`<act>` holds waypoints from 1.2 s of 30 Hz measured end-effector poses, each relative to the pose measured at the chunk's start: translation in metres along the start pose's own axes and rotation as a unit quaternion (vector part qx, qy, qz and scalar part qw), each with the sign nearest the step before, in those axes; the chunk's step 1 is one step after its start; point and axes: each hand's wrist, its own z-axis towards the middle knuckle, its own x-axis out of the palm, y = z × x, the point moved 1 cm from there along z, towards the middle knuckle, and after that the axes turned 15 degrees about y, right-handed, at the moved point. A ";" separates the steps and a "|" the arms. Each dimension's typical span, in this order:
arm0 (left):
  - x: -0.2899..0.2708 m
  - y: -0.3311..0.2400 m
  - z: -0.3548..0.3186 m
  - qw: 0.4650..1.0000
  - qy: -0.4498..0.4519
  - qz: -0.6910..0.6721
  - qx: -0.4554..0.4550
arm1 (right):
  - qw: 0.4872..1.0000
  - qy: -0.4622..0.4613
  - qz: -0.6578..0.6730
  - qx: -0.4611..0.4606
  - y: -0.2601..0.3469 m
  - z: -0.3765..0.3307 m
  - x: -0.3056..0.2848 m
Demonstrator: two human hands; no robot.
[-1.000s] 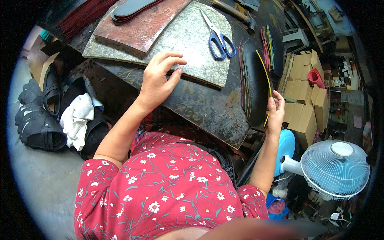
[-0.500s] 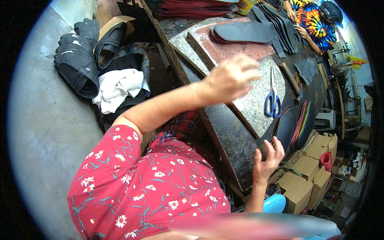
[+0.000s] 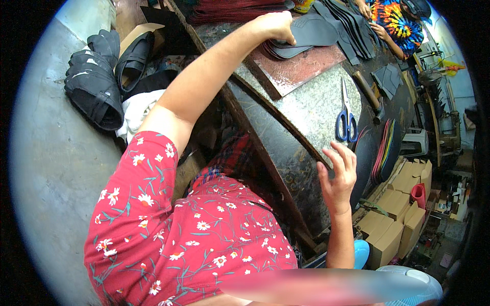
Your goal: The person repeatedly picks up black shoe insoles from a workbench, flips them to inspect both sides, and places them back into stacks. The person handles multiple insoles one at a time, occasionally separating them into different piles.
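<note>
My left hand (image 3: 275,25) reaches far across the bench and grips the top dark shoe sole (image 3: 311,33) of a small stack lying on a reddish-brown board (image 3: 301,69). My right hand (image 3: 338,176) hovers with fingers spread over the near edge of the dark worktable (image 3: 291,158), holding nothing. Blue-handled scissors (image 3: 346,115) lie on a speckled grey slab (image 3: 316,102) just beyond my right hand.
A stack of upright soles (image 3: 385,150) stands at the table's right edge. Cardboard boxes (image 3: 395,214) sit below it. Black sandals (image 3: 97,86) and a white cloth (image 3: 138,109) lie on the floor at left. Another person in a tie-dye shirt (image 3: 395,20) works at the far end.
My left arm has stretched forward from the grey slab to the sole stack and closed on the top sole. My right hand has left the upright soles and come over the table edge.
</note>
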 end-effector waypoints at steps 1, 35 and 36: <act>-0.001 0.004 0.007 0.999 0.031 -0.020 0.033 | 1.000 -0.003 0.013 -0.002 0.000 0.004 -0.002; 0.129 -0.126 -0.223 0.486 0.261 -0.828 0.097 | 0.757 0.022 0.597 0.265 -0.014 -0.005 0.040; 0.129 -0.127 -0.222 0.499 0.240 -0.826 0.103 | 0.753 0.033 0.601 0.268 -0.015 -0.006 0.039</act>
